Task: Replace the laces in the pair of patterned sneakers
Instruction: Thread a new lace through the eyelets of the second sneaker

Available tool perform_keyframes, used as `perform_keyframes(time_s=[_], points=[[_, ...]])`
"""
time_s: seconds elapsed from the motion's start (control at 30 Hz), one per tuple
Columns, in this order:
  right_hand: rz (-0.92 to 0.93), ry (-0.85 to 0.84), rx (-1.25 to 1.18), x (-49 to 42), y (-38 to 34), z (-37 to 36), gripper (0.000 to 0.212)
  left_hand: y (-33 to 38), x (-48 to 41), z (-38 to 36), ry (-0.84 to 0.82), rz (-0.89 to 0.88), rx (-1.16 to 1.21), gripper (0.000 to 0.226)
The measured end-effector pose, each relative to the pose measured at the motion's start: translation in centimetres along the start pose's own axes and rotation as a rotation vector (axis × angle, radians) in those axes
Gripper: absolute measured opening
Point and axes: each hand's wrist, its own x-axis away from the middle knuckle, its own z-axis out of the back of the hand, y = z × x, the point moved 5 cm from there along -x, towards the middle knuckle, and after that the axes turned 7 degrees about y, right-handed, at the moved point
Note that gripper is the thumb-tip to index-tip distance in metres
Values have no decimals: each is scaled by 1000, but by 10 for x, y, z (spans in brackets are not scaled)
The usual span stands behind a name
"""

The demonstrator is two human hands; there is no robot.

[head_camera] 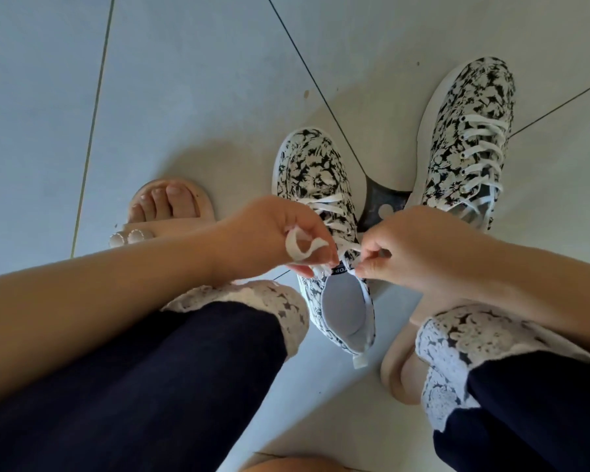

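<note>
Lace (300,248) sits in both grips at the top eyelets of the near sneaker (315,172); our left grip (273,233) is curled round a loose white loop of it; our right grip (413,247) pinches the other run just beside the tongue; we judge it flat, soft, light and limp, so we hold it close to the tip for threading; the sneaker looks light and may slide on the tiled floor (184,97), so we pull gently; the far sneaker (464,131), already laced, stands near it to the right.
</note>
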Motion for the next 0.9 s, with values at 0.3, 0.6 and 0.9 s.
perform_keyframes(time_s=[0.3, 0.6, 0.9], points=[[42, 58, -724, 14, -17, 39, 29, 6, 1, 6, 2, 27, -13, 27], [-385, -4, -859, -6, 29, -12, 20, -37, -6, -4, 110, 442, -65, 17], [-25, 110, 13, -21, 1, -14, 34, -22, -18, -17, 80, 307, -361, 28]])
